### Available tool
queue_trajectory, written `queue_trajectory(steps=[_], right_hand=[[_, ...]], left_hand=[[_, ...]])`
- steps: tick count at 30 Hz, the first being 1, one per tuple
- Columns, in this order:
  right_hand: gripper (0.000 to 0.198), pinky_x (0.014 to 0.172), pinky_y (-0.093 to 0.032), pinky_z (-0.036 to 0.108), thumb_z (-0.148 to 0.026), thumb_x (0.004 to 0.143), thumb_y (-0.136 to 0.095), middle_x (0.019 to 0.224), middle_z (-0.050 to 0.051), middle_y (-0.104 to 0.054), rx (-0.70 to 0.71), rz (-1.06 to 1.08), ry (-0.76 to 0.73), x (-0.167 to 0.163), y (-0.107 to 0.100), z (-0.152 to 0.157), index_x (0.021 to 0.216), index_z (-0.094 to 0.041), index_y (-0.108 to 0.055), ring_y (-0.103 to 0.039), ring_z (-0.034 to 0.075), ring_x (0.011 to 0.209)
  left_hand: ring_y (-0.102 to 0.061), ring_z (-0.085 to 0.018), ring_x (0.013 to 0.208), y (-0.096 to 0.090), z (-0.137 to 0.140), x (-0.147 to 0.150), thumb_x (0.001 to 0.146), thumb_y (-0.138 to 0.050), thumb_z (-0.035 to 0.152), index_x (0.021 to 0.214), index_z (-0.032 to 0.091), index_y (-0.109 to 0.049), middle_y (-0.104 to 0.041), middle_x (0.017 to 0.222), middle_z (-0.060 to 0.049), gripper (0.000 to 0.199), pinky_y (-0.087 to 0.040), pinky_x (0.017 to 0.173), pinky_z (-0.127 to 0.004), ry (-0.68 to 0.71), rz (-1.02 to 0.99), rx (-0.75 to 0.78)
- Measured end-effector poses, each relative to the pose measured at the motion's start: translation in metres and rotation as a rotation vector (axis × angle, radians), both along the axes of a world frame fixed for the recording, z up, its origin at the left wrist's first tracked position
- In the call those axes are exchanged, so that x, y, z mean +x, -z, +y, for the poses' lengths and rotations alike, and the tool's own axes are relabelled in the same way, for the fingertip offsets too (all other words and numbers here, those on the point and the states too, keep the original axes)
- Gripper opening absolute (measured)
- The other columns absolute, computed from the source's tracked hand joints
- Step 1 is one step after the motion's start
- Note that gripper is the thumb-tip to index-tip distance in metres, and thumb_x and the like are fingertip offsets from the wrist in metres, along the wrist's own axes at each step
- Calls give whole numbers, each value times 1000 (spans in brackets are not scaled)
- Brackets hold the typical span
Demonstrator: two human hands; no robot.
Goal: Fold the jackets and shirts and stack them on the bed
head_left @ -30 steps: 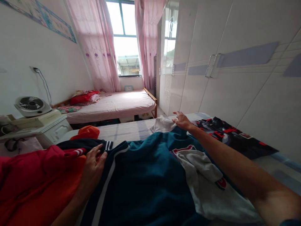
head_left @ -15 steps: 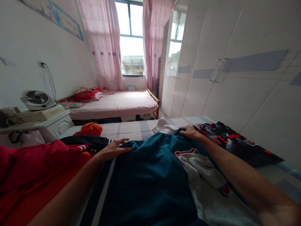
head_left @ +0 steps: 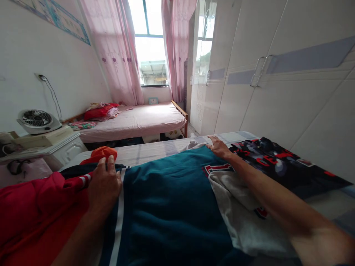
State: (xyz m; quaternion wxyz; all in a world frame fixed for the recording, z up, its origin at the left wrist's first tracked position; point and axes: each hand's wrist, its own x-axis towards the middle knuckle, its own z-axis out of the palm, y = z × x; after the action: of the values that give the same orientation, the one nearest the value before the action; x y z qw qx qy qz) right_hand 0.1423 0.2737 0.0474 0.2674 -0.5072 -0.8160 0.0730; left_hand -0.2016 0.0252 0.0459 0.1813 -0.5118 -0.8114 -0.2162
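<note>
A teal top lies spread in front of me, with a navy side strip and white stripe on its left and a red-and-white letter patch at its upper right. Grey fabric is folded over its right part. My left hand lies flat at the top's left edge by the white stripe, fingers stretched out. At the far right corner rests my right hand, thumb and forefinger apart on the teal cloth. Its other fingers are partly hidden.
Red and orange clothes are heaped at left. A black printed garment lies at right on the striped bed sheet. Beyond stand a pink bed, a fan on a cabinet, and a white wardrobe.
My left hand has let go of the top's far edge and moved left and nearer, onto its side. The far edge now lies flatter and straighter. My right hand's fingers have spread.
</note>
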Motion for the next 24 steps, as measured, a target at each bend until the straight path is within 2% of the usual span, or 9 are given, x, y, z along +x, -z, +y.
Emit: queue_trajectory(steps=[3,5,7,11,13,15,19,22,24], right_hand=[[49,104,-34,38,-37,89,-44,137,12,-50,54,-61,-150,7,-4,-44,132,-17,-48,-43,25,126],[50,108,-30,40,-43,92,-38,139,9,-48,115,-92,-237,16,1,-78,135,-20,-45,-39,24,130],[51,110,-26,42,-45,92,-36,142,7,-45,125,-152,-278,25,17,-108,137,-24,-44,-34,24,134],[52,110,-25,45,-49,92,-32,145,6,-41,-72,-372,-374,33,55,-133,137,-25,-46,-32,26,135],[52,109,-25,44,-47,93,-31,145,6,-42,-109,-402,-383,36,58,-135,137,-23,-45,-33,25,135],[51,109,-27,43,-45,92,-34,142,8,-46,-64,-384,-348,44,51,-138,136,-22,-46,-36,25,133],[52,103,-33,42,-44,90,-39,137,13,-49,54,-367,-139,81,39,-152,133,-15,-48,-41,27,128],[56,96,-37,42,-45,88,-43,129,18,-54,59,-429,-11,109,44,-161,131,-10,-48,-49,29,119],[46,89,-40,41,-41,87,-43,116,16,-61,65,-486,36,118,45,-165,121,-12,-56,-55,29,108]], left_hand=[[-35,-33,133,9,-14,33,91,-37,35,134,13,-46,-34,147,-17,50,-33,107,-48,354,132,-52],[-31,-29,136,20,-25,54,91,-40,41,138,23,-41,-31,151,-9,51,-33,108,-46,558,98,-123],[-26,-28,139,36,-32,70,90,-43,44,142,31,-34,-26,153,-5,54,-30,109,-49,681,90,-197],[-28,-28,138,64,-31,80,90,-40,51,143,35,-30,-32,150,-4,56,-30,108,-53,754,37,-423],[-27,-27,138,66,-31,78,90,-38,52,142,32,-31,-32,150,-5,56,-30,109,-52,731,3,-474],[-28,-26,138,59,-41,75,91,-36,50,140,29,-36,-34,149,-5,53,-29,109,-51,715,-15,-479],[-33,-24,136,41,-92,67,91,-40,48,138,33,-41,-35,148,-2,49,-36,107,-45,781,-26,-493],[-37,-27,133,37,-136,64,80,-57,52,141,38,-33,-32,149,-1,67,-44,101,-42,880,4,-485],[-41,-30,130,40,-155,65,72,-66,49,142,39,-30,-34,148,-2,80,-47,97,-42,910,38,-476]])
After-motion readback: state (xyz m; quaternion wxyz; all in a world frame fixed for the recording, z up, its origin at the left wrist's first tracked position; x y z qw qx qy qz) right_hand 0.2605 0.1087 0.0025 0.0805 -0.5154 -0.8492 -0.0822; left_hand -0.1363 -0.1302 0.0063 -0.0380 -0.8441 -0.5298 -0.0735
